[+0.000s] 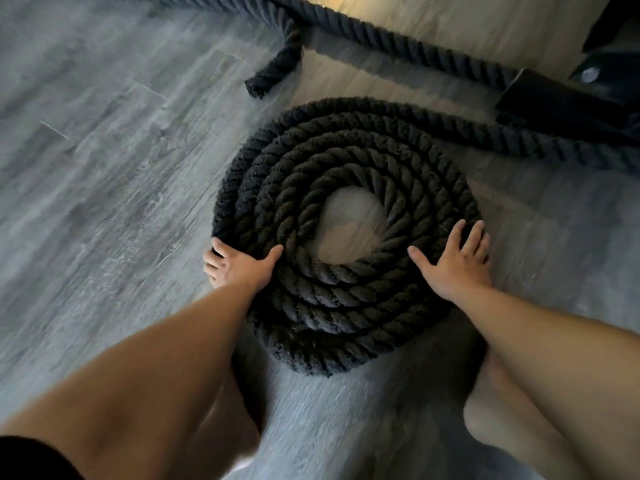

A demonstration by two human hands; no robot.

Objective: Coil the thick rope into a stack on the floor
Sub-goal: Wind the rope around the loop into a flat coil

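under fingers clamped by the left hand [239,266] and spread by the right hand [453,261], the thick rope [346,161] is squared into its coil, and the slack [519,133] beyond is probably to be laid on next.

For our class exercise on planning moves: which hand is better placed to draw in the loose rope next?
Probably the right hand: it lies flat on the right side of the coil, nearer the loose length trailing off right. The left hand grips the left edge.
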